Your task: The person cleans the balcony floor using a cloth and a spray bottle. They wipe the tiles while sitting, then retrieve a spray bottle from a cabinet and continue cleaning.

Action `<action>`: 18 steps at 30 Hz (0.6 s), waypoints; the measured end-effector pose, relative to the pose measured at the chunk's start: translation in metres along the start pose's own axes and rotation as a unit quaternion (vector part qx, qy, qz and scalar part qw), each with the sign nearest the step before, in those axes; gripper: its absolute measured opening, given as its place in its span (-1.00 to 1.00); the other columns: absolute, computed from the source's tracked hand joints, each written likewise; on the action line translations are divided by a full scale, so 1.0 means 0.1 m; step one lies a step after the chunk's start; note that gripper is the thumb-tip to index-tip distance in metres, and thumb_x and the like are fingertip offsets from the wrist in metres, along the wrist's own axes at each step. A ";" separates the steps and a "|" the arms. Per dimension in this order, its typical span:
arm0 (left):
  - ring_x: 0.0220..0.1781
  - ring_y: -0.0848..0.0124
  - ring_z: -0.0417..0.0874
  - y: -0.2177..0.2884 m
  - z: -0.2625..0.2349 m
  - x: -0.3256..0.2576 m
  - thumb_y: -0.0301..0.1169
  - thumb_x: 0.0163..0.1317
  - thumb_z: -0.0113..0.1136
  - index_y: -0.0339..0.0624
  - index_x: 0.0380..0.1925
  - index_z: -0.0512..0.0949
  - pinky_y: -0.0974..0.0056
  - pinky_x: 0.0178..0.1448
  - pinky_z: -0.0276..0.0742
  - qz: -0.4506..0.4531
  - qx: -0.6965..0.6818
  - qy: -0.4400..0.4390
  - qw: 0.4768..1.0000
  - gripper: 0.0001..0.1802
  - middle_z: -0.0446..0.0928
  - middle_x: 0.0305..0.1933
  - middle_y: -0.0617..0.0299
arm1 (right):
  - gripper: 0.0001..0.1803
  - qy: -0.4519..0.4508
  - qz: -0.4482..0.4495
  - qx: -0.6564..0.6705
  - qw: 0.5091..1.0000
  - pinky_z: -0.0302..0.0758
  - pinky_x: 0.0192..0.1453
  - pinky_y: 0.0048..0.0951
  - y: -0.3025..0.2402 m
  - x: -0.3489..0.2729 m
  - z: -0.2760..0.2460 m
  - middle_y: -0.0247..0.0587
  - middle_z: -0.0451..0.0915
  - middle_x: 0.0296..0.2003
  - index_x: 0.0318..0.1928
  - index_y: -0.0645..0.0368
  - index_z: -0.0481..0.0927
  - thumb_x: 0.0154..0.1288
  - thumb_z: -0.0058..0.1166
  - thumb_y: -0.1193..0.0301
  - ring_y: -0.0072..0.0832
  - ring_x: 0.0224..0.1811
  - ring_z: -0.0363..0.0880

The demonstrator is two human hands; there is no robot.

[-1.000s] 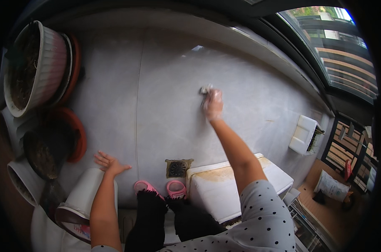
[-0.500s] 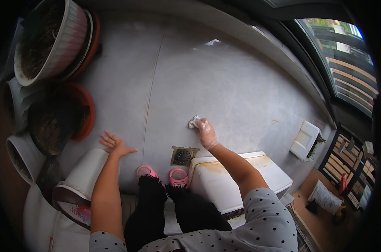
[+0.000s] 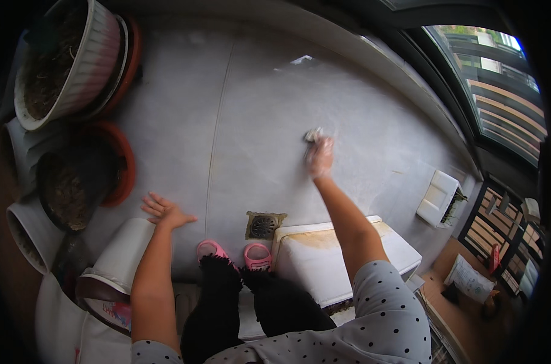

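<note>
Floor [image 3: 178, 91] of smooth grey, crossed by one thin seam, takes up most of this narrow space; a raised ledge [image 3: 324, 27] borders its far edge, a slatted window [image 3: 500, 103] rises past the far right corner, and a glint of light lies near the far edge. Containers keep to the sides, probably to leave room for moving about: a white trough [image 3: 306, 261] by the near edge, a big ribbed pot [image 3: 92, 57] and a black pot [image 3: 102, 161] with an orange saucer [image 3: 127, 161] along the left edge, a small white planter [image 3: 434, 195] at the right. Near the close edge are pink sandals [image 3: 258, 257], with a square drain [image 3: 264, 227] just ahead of them. The left hand [image 3: 167, 212] is empty, fingers spread, perhaps for balance; whether it touches the floor I cannot tell. The right hand [image 3: 321, 156], blurred, wears a thin clear glove, presumably against dirt or wet, and its fingers close round a pale cloth [image 3: 314, 134] near the floor's middle, bunched perhaps for firmer pressure.
</note>
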State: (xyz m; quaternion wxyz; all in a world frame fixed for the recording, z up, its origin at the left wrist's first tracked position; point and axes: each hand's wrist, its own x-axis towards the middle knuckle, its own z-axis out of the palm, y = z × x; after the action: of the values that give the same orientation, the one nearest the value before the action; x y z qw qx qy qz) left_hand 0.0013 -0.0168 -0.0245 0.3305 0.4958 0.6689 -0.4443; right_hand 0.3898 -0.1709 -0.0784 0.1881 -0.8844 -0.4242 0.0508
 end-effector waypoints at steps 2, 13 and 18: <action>0.37 -0.16 -0.80 -0.03 0.01 0.00 -0.03 -0.42 0.56 -0.34 0.17 -0.78 -0.29 0.36 -0.37 -0.002 0.006 -0.004 1.000 0.67 -0.88 0.29 -0.29 | -0.62 -0.085 -0.064 0.113 0.988 0.43 -0.22 -0.17 -0.08 -0.65 -0.12 -0.01 0.42 -0.27 -0.04 0.11 0.39 0.09 -0.01 0.63 -0.05 -0.21 0.42; 0.37 -0.16 -0.78 0.00 0.03 0.00 -0.07 -0.42 0.58 -0.28 0.18 -0.78 -0.30 0.36 -0.36 0.011 -0.024 0.036 0.999 0.67 -0.88 0.29 -0.27 | -0.84 0.022 0.114 0.012 0.993 0.39 -0.21 -0.08 -0.06 0.66 -0.12 0.04 0.37 -0.22 -0.14 0.17 0.35 0.25 -0.18 0.52 0.05 -0.23 0.41; 0.37 -0.18 -0.77 -0.03 0.04 0.07 -0.06 -0.44 0.58 -0.29 0.18 -0.78 -0.31 0.35 -0.34 0.013 -0.013 0.024 1.000 0.69 -0.87 0.29 -0.29 | -0.84 0.018 0.029 0.034 0.999 0.38 -0.20 -0.11 -0.01 0.24 -0.15 0.08 0.35 -0.24 -0.18 0.21 0.34 0.21 -0.10 0.55 0.05 -0.22 0.39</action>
State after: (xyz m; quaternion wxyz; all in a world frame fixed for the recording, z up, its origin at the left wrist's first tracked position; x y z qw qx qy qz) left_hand -0.0035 -0.0183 -0.0318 0.3270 0.5108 0.6756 -0.4192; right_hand 0.4080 -0.1566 -0.0631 0.2243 -0.8899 -0.3934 0.0550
